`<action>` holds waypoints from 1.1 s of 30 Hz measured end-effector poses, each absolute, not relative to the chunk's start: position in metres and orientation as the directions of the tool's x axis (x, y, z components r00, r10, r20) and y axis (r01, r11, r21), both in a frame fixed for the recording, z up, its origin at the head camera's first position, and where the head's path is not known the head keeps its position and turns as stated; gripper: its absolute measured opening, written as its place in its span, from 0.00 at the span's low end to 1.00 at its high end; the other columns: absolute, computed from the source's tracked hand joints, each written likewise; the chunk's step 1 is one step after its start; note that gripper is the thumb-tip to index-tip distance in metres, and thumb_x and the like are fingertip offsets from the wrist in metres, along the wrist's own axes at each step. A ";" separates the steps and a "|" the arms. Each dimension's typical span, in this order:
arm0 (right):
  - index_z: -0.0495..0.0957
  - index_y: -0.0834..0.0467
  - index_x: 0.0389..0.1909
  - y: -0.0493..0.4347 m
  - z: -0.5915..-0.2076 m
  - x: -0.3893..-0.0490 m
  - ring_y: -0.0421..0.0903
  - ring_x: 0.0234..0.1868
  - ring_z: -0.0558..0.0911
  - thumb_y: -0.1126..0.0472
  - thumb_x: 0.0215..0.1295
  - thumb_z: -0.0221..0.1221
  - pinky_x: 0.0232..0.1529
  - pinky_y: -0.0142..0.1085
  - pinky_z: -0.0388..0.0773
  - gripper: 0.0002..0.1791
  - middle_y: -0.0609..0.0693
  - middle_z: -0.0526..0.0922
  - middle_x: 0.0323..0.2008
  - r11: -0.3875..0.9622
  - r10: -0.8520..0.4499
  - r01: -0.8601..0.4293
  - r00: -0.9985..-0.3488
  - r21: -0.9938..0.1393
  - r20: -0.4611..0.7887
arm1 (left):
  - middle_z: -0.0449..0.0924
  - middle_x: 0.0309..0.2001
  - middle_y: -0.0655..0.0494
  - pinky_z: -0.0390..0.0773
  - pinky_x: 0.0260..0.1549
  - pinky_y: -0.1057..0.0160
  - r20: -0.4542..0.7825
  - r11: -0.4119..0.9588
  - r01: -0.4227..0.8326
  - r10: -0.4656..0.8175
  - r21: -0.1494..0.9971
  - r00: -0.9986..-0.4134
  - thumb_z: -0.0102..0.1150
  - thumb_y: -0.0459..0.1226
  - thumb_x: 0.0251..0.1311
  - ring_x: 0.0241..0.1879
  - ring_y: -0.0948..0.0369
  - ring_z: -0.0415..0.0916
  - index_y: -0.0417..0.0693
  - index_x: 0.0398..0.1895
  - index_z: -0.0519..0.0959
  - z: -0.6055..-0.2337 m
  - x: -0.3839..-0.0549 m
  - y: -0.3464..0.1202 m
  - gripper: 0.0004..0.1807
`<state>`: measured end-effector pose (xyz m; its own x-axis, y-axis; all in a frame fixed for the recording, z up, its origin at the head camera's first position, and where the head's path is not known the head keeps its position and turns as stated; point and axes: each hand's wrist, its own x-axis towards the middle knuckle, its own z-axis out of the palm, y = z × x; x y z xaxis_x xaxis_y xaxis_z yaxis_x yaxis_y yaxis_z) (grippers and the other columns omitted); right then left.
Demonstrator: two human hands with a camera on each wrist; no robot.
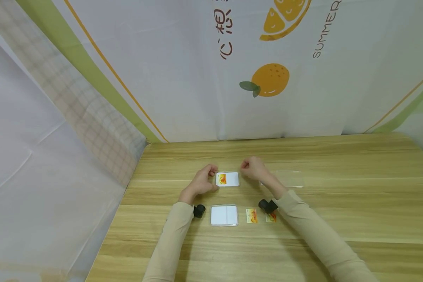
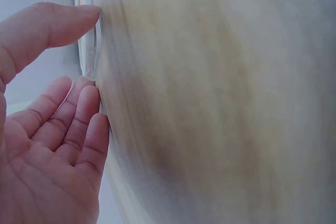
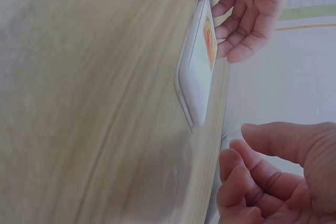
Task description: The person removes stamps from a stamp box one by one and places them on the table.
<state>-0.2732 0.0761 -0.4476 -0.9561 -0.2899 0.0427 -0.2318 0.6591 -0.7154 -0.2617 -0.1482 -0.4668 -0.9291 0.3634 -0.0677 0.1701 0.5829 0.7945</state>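
A clear plastic case (image 1: 232, 179) lies flat on the table with a white insert. At its left end sits a small yellow and red picture card (image 1: 223, 179). My left hand (image 1: 202, 181) holds that end, thumb at the near corner and fingertips at the far one. In the left wrist view, the thumb (image 2: 68, 22) touches the case's clear edge (image 2: 96, 45). Just off the right end of the case is my right hand (image 1: 255, 169). Its fingers (image 3: 236, 182) are loosely curled with nothing visible between them, and the thumb stands apart from them.
Nearer me lies a second clear case (image 1: 224, 215) with a white insert. Right of it are two small picture cards, one card (image 1: 252, 216) in plain sight, another card (image 1: 271, 217) partly under the right wrist camera (image 1: 266, 206). A clear plastic piece (image 1: 291, 179) lies beyond the right forearm.
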 end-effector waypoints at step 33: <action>0.79 0.67 0.28 0.047 -0.445 -0.271 0.45 0.26 0.74 0.69 0.55 0.61 0.27 0.31 0.71 0.03 0.53 0.78 0.24 0.664 -0.329 -0.221 -0.944 -0.714 -0.014 | 0.71 0.48 0.47 0.67 0.55 0.58 -0.062 0.576 0.170 0.360 0.800 -0.931 0.67 0.22 0.41 0.50 0.54 0.66 0.34 0.56 0.67 -0.467 -0.262 -0.149 0.34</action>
<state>-0.2714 0.0473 -0.4454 -0.9441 -0.3294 -0.0136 -0.2214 0.6642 -0.7140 -0.2624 -0.1493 -0.4674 -0.9309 0.3599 -0.0618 0.1695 0.5760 0.7997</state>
